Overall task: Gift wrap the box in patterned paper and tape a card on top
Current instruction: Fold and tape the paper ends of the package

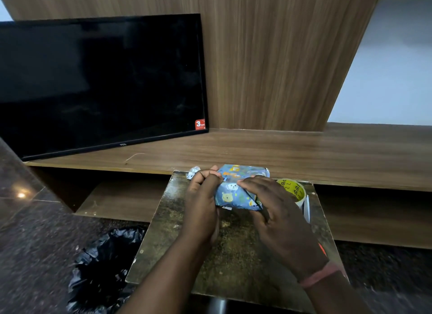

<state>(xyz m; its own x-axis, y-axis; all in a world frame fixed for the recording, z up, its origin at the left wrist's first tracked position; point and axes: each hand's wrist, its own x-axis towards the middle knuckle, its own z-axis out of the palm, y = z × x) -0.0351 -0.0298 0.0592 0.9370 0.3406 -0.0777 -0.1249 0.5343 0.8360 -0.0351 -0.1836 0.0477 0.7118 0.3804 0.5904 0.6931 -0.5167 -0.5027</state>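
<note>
Both hands are working the box [236, 194] at the desk's [233, 255] far edge: left hand [202, 196] pinching its left end, right hand [271, 203] pressing flat, apparently folding the paper flap. Next, taping calls for the roll [293, 189] just right of it.

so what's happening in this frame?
A person is gift wrapping a small box in blue patterned paper on a worn tabletop. The left hand pinches the paper at the box's left end, while the right hand lies on the right side with its fingers flat on the fold. A yellow tape roll sits just right of the box, and a crumpled scrap lies behind the left hand. No card is on top yet.
</note>
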